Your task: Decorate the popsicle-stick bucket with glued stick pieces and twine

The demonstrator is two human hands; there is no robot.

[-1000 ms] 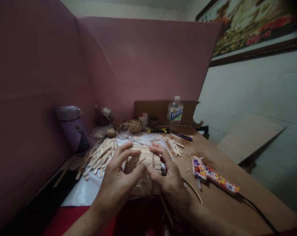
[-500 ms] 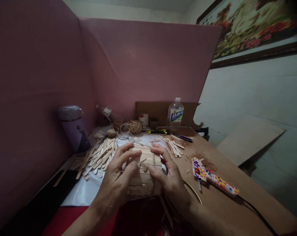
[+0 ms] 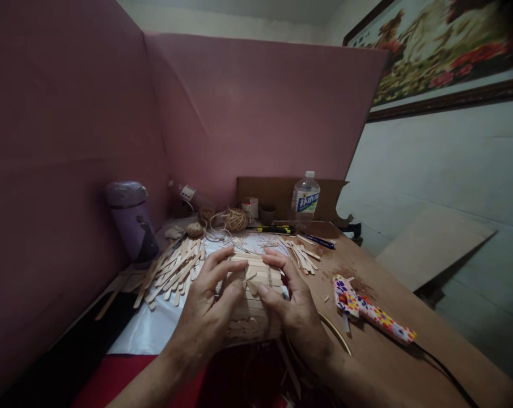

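Note:
Between both hands rests a rounded craft piece made of wooden craft sticks (image 3: 250, 310), with twine around its right part. A small flower-like ornament of stick pieces (image 3: 250, 281) sits on its upper face. My left hand (image 3: 213, 294) grips the left side, fingers curled over the top and thumb near the ornament. My right hand (image 3: 293, 297) holds the right side, its thumb close to the ornament's right edge. The underside of the piece is hidden from me.
Loose craft sticks (image 3: 175, 275) lie left; more sticks (image 3: 302, 255) lie right. Behind are a twine ball (image 3: 234, 219), a utility knife (image 3: 275, 229) and a water bottle (image 3: 306, 198). A flowered glue gun (image 3: 369, 311) with its cord lies right. A purple tumbler (image 3: 132, 226) stands left.
The view has shifted slightly, so everything appears a little further right. Both hands keep their hold on the craft-stick piece, with little other visible change.

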